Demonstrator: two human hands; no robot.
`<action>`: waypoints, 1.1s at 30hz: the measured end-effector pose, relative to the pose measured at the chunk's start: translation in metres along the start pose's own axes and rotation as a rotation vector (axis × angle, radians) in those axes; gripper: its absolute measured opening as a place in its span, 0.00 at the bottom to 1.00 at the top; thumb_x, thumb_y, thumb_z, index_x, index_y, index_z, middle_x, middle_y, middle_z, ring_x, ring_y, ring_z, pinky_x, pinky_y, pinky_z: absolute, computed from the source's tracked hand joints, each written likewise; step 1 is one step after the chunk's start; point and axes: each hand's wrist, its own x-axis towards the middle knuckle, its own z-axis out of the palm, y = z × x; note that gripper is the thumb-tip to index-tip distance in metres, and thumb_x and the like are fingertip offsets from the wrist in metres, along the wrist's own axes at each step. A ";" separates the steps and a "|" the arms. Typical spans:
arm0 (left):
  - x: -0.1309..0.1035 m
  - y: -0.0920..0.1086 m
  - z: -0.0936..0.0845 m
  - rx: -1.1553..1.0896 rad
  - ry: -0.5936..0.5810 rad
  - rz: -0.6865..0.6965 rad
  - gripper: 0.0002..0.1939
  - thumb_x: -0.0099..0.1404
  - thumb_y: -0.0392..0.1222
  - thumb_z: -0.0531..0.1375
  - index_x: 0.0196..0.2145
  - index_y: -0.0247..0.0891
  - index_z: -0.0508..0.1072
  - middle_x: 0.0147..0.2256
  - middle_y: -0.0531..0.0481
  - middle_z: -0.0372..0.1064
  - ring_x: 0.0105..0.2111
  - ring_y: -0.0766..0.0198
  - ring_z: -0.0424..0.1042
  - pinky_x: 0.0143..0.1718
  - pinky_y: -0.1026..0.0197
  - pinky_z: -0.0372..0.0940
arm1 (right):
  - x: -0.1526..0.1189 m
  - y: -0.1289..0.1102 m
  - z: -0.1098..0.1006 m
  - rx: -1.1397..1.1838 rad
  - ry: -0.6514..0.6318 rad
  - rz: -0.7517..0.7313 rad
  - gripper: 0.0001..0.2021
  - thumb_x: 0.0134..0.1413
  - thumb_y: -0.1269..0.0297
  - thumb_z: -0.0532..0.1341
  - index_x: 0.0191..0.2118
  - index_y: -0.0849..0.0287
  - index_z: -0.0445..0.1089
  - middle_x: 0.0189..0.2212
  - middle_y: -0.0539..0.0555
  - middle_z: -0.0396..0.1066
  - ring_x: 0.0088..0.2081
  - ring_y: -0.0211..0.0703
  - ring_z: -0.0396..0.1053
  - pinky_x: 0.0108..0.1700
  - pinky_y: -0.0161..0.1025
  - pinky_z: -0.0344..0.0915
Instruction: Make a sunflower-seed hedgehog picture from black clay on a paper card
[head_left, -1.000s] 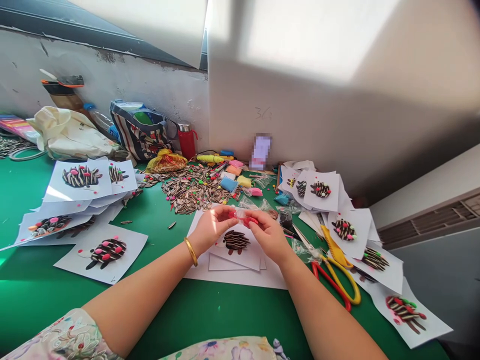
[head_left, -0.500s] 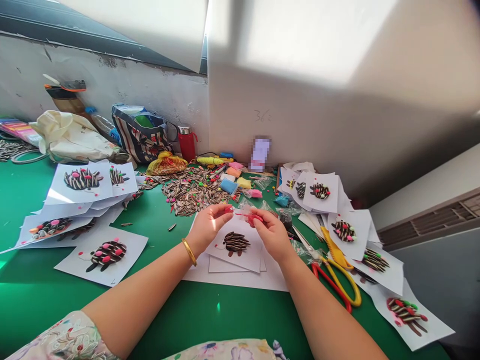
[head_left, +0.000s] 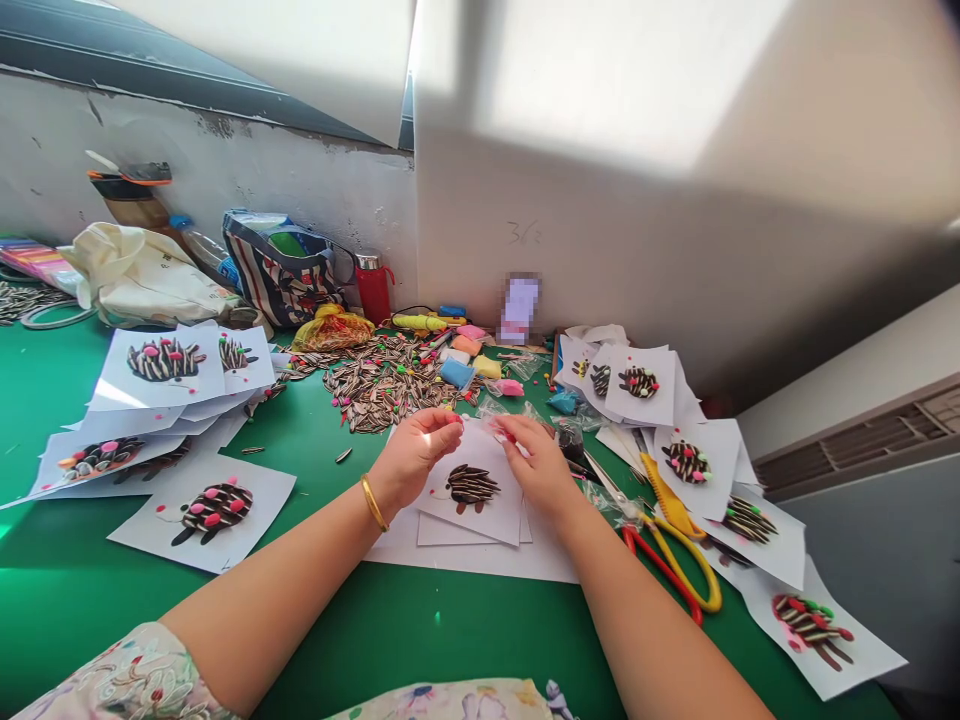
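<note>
My left hand (head_left: 416, 455), a gold bangle at its wrist, pinches a small bit of red clay (head_left: 459, 420), mostly hidden by the fingertips. In my right hand (head_left: 538, 468) is a clear plastic bag of red clay (head_left: 501, 430), largely covered by the fingers. Between and below the hands lies a white card (head_left: 446, 515) bearing a hedgehog made of sunflower seeds (head_left: 472, 485), with brown feet and a drawn snout. More white sheets lie under that card.
Behind my hands spreads a heap of sunflower seeds (head_left: 375, 385) beside coloured clay packets (head_left: 457, 372). Finished hedgehog cards are stacked left (head_left: 251, 480) and right (head_left: 720, 440). Scissors with red and yellow handles (head_left: 686, 560) lie right. A red flask (head_left: 373, 290) stands by the wall.
My right hand has turned over slightly, its fingers now covering more of the red clay bag. My left hand has shifted a little left, still pinching the red bit.
</note>
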 end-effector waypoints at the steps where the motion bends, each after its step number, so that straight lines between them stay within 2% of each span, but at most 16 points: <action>1: -0.001 0.001 0.000 -0.041 -0.004 -0.014 0.15 0.49 0.45 0.73 0.30 0.36 0.75 0.27 0.54 0.69 0.27 0.71 0.68 0.32 0.67 0.65 | -0.001 0.001 0.003 -0.052 -0.055 -0.033 0.19 0.61 0.66 0.55 0.57 0.51 0.69 0.55 0.57 0.68 0.58 0.51 0.63 0.62 0.54 0.59; 3: -0.003 0.004 0.001 -0.125 -0.010 -0.062 0.16 0.50 0.45 0.73 0.30 0.36 0.74 0.30 0.53 0.70 0.30 0.71 0.69 0.34 0.68 0.66 | -0.002 0.003 0.007 -0.147 -0.134 -0.078 0.20 0.61 0.68 0.56 0.58 0.51 0.69 0.56 0.56 0.67 0.61 0.52 0.60 0.62 0.56 0.57; 5: -0.004 0.006 0.002 -0.188 -0.036 -0.116 0.16 0.50 0.45 0.73 0.31 0.35 0.73 0.33 0.51 0.72 0.33 0.69 0.71 0.36 0.67 0.66 | -0.003 0.004 0.008 -0.210 -0.146 -0.099 0.20 0.61 0.68 0.56 0.57 0.51 0.69 0.57 0.56 0.67 0.63 0.54 0.57 0.62 0.58 0.56; 9: -0.006 0.008 0.003 -0.239 -0.060 -0.123 0.18 0.50 0.40 0.74 0.35 0.38 0.72 0.28 0.55 0.69 0.28 0.73 0.69 0.34 0.69 0.64 | -0.003 -0.005 0.005 -0.219 -0.018 -0.137 0.17 0.62 0.67 0.56 0.54 0.54 0.71 0.55 0.58 0.67 0.59 0.53 0.61 0.60 0.56 0.59; 12: -0.007 0.006 0.004 -0.174 -0.090 -0.081 0.16 0.51 0.42 0.73 0.32 0.37 0.71 0.25 0.57 0.66 0.25 0.74 0.65 0.30 0.70 0.61 | -0.005 -0.020 0.003 -0.145 0.067 -0.207 0.16 0.62 0.67 0.56 0.54 0.53 0.70 0.51 0.57 0.70 0.54 0.49 0.65 0.57 0.52 0.63; 14: -0.008 0.004 0.005 -0.099 -0.109 -0.076 0.15 0.53 0.45 0.72 0.29 0.35 0.72 0.24 0.56 0.65 0.25 0.73 0.64 0.29 0.69 0.60 | -0.008 -0.031 0.004 -0.103 0.077 -0.247 0.17 0.62 0.68 0.56 0.55 0.51 0.69 0.48 0.56 0.71 0.51 0.48 0.66 0.55 0.50 0.65; 16: -0.009 0.001 0.006 -0.030 -0.102 -0.086 0.14 0.53 0.46 0.71 0.28 0.33 0.74 0.25 0.54 0.67 0.26 0.72 0.65 0.31 0.68 0.61 | -0.012 -0.039 0.005 -0.078 0.067 -0.270 0.19 0.63 0.68 0.57 0.58 0.50 0.66 0.47 0.56 0.70 0.50 0.47 0.66 0.53 0.50 0.65; 18: -0.009 -0.002 0.007 0.005 -0.110 -0.101 0.15 0.53 0.46 0.72 0.32 0.33 0.77 0.30 0.51 0.71 0.30 0.69 0.68 0.34 0.66 0.63 | -0.014 -0.044 0.007 -0.062 0.049 -0.286 0.20 0.63 0.68 0.56 0.59 0.50 0.65 0.47 0.56 0.70 0.50 0.47 0.66 0.53 0.49 0.65; 22: -0.009 -0.005 0.008 -0.032 -0.154 -0.127 0.20 0.52 0.44 0.72 0.41 0.37 0.76 0.35 0.48 0.75 0.34 0.66 0.72 0.38 0.63 0.65 | -0.013 -0.043 0.008 -0.021 0.071 -0.265 0.14 0.63 0.67 0.57 0.53 0.51 0.70 0.42 0.55 0.73 0.46 0.46 0.68 0.49 0.48 0.66; 27: -0.011 -0.004 0.009 0.012 -0.209 -0.087 0.15 0.52 0.44 0.72 0.35 0.35 0.78 0.36 0.48 0.75 0.35 0.65 0.72 0.39 0.62 0.66 | -0.010 -0.042 0.007 0.130 0.100 -0.159 0.06 0.62 0.66 0.60 0.43 0.53 0.73 0.37 0.52 0.74 0.41 0.44 0.70 0.45 0.44 0.67; 31: -0.014 -0.003 0.010 0.152 -0.192 -0.039 0.15 0.52 0.47 0.72 0.31 0.34 0.77 0.30 0.49 0.73 0.30 0.65 0.70 0.33 0.63 0.65 | -0.013 -0.047 0.011 0.186 0.083 -0.133 0.02 0.59 0.64 0.63 0.37 0.54 0.72 0.32 0.50 0.72 0.36 0.41 0.69 0.40 0.41 0.66; 33: -0.016 -0.003 0.011 0.194 -0.193 -0.059 0.16 0.52 0.50 0.71 0.28 0.34 0.76 0.26 0.51 0.71 0.26 0.66 0.68 0.29 0.63 0.63 | -0.015 -0.050 0.013 0.165 0.097 -0.132 0.04 0.57 0.62 0.65 0.37 0.54 0.71 0.30 0.49 0.70 0.33 0.41 0.68 0.38 0.40 0.65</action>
